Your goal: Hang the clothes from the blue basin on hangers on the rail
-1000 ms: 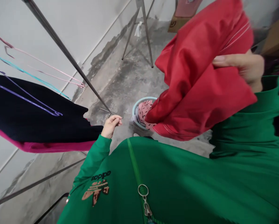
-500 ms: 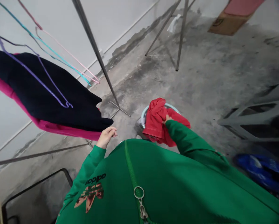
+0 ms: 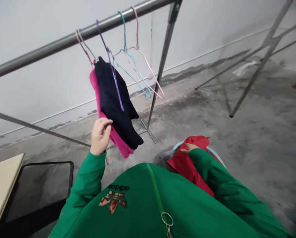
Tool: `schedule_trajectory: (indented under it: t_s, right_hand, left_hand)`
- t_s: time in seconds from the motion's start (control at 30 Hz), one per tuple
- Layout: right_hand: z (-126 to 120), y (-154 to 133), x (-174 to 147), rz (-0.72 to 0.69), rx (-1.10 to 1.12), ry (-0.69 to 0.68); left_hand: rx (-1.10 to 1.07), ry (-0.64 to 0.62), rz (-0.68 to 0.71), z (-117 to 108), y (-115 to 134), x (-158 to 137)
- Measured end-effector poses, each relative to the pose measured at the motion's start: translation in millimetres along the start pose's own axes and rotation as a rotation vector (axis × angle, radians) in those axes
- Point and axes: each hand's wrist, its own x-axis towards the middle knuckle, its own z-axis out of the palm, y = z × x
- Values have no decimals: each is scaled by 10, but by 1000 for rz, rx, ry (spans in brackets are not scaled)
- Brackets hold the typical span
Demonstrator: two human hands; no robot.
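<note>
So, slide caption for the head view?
Left hand by hanging pink garment, right hand on red fabric over pale blue round basin.

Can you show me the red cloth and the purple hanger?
Red cloth (image 3: 184, 165): head view, on its middle folds.
Purple hanger (image 3: 117, 87): head view, on its long sloping side.

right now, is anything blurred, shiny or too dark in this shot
Head view: the lower right corner is very dark; in the head view, the right hand looks slightly soft on the red cloth, and the metal rail shows a pale sheen.
</note>
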Motion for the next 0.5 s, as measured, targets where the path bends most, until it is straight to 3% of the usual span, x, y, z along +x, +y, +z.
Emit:
schedule_trajectory:
  t_s: [0.1, 0.2, 0.27, 0.33, 0.4, 0.5]
  right_hand:
    - [489, -163, 321, -24, -78, -225]
    - [1278, -713, 569, -244, -211, -453]
    - [1799, -1118, 690, -365, -355, -400]
    - [2160, -1393, 786, -376, -510, -314]
    - [2299, -1468, 852, -359, -583, -254]
    - [2166, -1294, 885, -363, -555, -172]
  left_hand:
    - [93, 148, 73, 111, -50, 96]
    - [124, 162, 54, 204, -145, 117]
    - [116, 145, 27, 205, -231, 130]
    - [116, 129, -5, 162, -340, 172]
    - [105, 132, -54, 97, -477, 256]
    - [46, 177, -187, 18, -706, 470]
